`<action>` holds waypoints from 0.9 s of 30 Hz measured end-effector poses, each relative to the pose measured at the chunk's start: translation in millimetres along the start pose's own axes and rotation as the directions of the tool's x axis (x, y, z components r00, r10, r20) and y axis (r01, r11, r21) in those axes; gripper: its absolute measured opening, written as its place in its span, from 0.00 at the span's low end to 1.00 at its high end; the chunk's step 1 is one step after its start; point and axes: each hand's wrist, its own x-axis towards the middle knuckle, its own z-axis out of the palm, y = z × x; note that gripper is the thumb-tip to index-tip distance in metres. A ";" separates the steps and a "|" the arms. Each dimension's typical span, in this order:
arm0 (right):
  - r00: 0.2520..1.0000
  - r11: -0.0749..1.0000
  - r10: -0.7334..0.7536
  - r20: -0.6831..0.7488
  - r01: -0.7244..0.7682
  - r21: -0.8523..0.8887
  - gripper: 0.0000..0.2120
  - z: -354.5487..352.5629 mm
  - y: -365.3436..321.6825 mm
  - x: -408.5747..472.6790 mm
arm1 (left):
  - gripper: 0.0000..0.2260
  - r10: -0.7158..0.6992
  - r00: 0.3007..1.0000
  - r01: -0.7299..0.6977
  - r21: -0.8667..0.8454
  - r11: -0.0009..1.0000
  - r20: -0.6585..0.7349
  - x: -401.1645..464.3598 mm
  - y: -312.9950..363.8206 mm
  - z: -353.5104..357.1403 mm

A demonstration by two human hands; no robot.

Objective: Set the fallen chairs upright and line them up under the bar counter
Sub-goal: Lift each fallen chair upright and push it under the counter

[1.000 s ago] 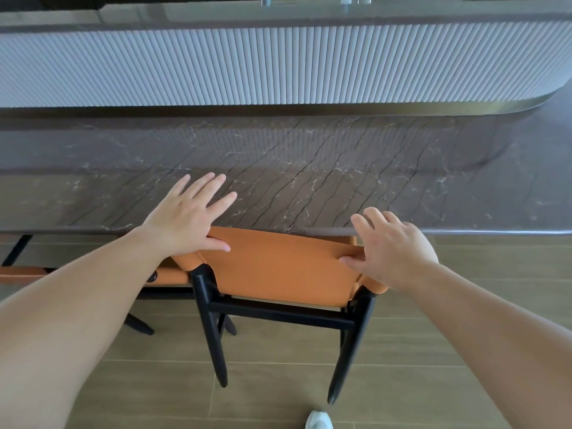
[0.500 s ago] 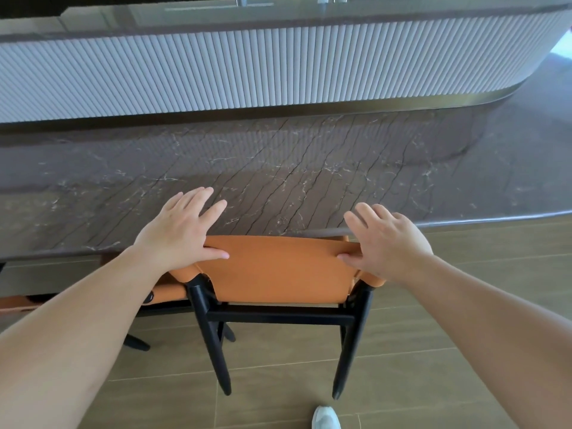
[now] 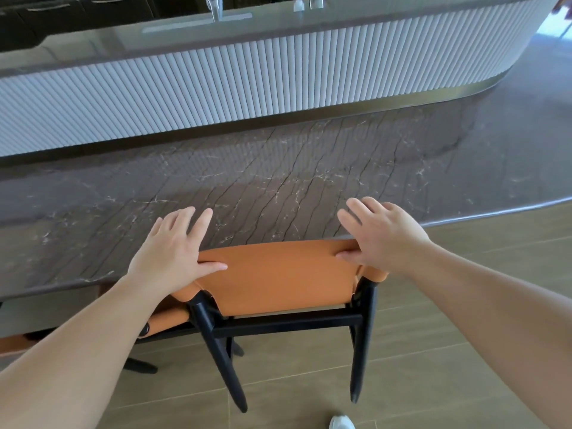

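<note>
Shoe: a white shoe tip [image 3: 342,423] shows at the bottom edge of the view, on the wood-look floor [image 3: 433,382], just behind the chair's rear legs.
Orange chair: the chair [image 3: 278,283] stands upright on its black legs, its orange backrest tight against the near edge of the bar counter [image 3: 278,187], the seat hidden beneath the slab.
Left hand: the left hand [image 3: 173,246] lies on the backrest's left top corner, fingers straight and spread out over the counter edge, thumb flat along the leather; it presses and does not clasp.
Right hand: the right hand [image 3: 380,233] rests on the right top corner the same way, fingers extended and apart, thumb laid on the top rim.
Second chair: to the left, another orange seat and black frame [image 3: 167,317] sit partly under the counter; most of it is hidden by the left forearm and the slab, so I cannot tell how squarely it stands.
Counter: dark veined stone, curving away at the right end; behind it rises a white fluted panel [image 3: 247,82], with a tap [image 3: 215,7] on the higher worktop at the far edge.
Progress: this chair looks righted and pushed home. Judging by the loose palms, only a final nudge for alignment seems left here. Whether more chairs lie fallen outside the view cannot be told.
</note>
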 end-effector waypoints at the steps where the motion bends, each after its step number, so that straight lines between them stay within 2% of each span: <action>1: 1.000 1.000 -0.008 -0.013 0.008 -0.009 0.35 0.5 3.0 3.8 | 0.47 -0.037 0.999 0.036 -0.034 0.999 -0.009 0.4 -0.5 -0.1; 5: 1.000 1.000 -0.020 -0.019 0.020 -0.007 0.36 0.9 16.0 20.0 | 0.46 -0.152 0.987 0.156 -0.084 0.984 0.061 9.6 -1.8 -2.8; 11: 0.997 0.999 -0.049 -0.060 0.049 -0.004 0.35 6.8 25.7 28.4 | 0.47 -0.034 0.987 0.029 0.037 0.999 0.159 21.5 -7.9 -7.0; 16: 0.995 1.000 -0.027 -0.099 0.028 0.007 0.39 4.8 30.8 38.9 | 0.43 0.001 0.949 0.019 -0.059 0.998 0.315 32.2 -14.6 -8.6; 23: 0.998 0.999 -0.027 -0.049 0.028 0.026 0.40 4.2 36.6 38.7 | 0.42 -0.049 0.956 0.074 -0.074 0.994 0.291 28.6 -3.1 -10.7; 27: 0.997 0.999 -0.017 -0.070 0.020 0.033 0.43 3.0 36.3 34.4 | 0.42 -0.053 0.957 0.077 -0.072 0.994 0.286 21.2 4.5 -8.5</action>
